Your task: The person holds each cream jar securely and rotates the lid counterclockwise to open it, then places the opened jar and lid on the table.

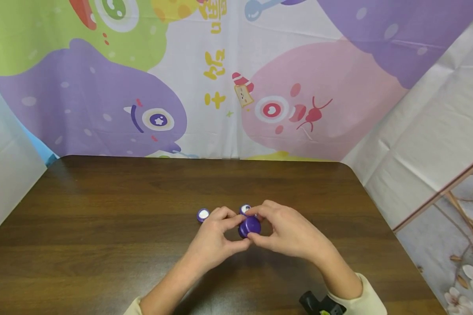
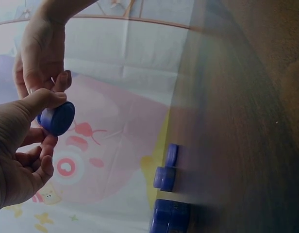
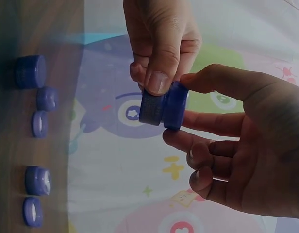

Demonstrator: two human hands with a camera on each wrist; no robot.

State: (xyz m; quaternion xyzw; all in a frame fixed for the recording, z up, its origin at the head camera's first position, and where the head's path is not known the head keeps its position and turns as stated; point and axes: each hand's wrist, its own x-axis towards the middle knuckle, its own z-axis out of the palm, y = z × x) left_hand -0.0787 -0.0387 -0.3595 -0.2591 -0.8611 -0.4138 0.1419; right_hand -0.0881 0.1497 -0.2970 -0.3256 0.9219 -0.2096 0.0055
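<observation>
Both hands hold one small purple jar above the table. My left hand [image 1: 217,236] pinches the jar body [image 3: 152,109] between thumb and fingers. On the smooth round lid [image 3: 176,108] are the thumb and fingertips of my right hand [image 1: 285,229]. Lid and body sit face to face with a narrow groove between them in the right wrist view; in the head view the lid's top faces up. The left wrist view shows the jar's round dark end [image 2: 64,119]. My right hand's lower fingers are curled loosely beside the jar.
On the wooden table [image 1: 102,227] lie more purple containers: a white-lined cap [image 1: 202,214], an open small jar [image 3: 38,180], another small jar [image 3: 46,99], a flat cap [image 3: 39,124] and a bigger jar [image 3: 30,72]. A patterned cloth [image 1: 213,140] hangs behind.
</observation>
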